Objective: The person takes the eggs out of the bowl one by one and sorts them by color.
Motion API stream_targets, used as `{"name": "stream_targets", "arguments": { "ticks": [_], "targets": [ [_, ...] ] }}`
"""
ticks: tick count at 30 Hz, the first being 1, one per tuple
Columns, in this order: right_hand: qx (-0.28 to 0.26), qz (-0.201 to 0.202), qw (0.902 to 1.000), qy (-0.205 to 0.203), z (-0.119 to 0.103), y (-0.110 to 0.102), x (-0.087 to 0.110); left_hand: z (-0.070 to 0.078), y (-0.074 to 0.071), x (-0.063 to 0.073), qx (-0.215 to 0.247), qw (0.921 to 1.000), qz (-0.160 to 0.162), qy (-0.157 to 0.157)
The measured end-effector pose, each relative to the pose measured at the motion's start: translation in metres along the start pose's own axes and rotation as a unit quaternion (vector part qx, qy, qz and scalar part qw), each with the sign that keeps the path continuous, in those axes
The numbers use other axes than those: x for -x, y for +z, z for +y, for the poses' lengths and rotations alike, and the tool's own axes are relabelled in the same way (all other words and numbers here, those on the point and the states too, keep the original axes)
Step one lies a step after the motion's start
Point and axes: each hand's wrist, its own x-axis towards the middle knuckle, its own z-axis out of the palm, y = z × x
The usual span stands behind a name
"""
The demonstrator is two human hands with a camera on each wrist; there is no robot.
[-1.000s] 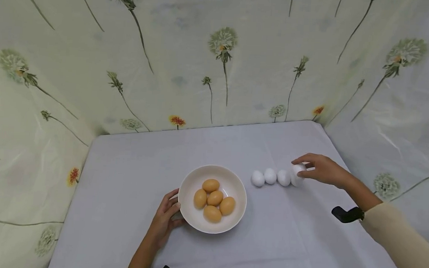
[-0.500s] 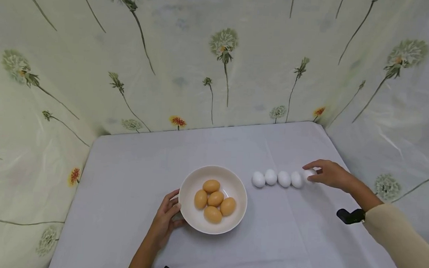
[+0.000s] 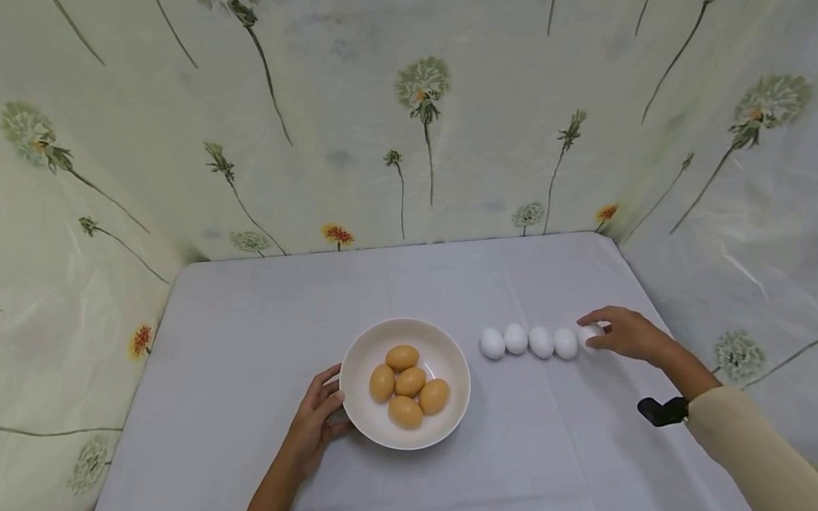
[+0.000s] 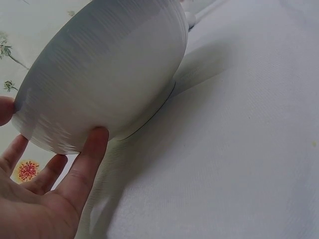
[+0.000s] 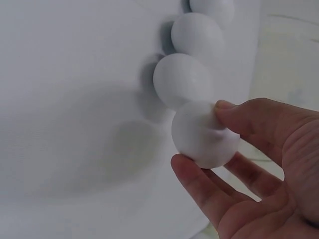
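My right hand [image 3: 627, 334] pinches a white egg [image 5: 199, 139] between thumb and fingertips at the right end of a row. Beside it, several more white eggs [image 3: 541, 342] line up on the cloth; in the right wrist view the held egg overlaps its neighbour [image 5: 180, 79]. Left of the row stands a wide white bowl [image 3: 448, 357] with several brown eggs [image 3: 411, 381] inside. My left hand [image 3: 310, 421] holds the bowl's left side, thumb near the rim. From the left wrist view, its fingertips [image 4: 97, 139] press the outer wall of the bowl [image 4: 109, 74].
A pale cloth [image 3: 271, 317] covers the table. Curtains printed with dandelions [image 3: 422, 84] hang behind it and on both sides. Black wrist mounts [image 3: 661, 412] sit on the forearms, by the beige sleeves [image 3: 755, 456].
My right hand has moved a little to the right with the white egg, to the row's end, and has stayed there over the last half second. The left hand and bowl stay put.
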Motion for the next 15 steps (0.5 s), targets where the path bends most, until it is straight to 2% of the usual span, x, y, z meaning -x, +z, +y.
{"name": "stream_targets", "arguments": {
  "ticks": [15],
  "targets": [
    [-0.001, -0.003, 0.9999, 0.012, 0.013, 0.01, -0.006, 0.0, 0.0, 0.0, 0.002, 1.0, 0.003, -0.002]
  ]
}}
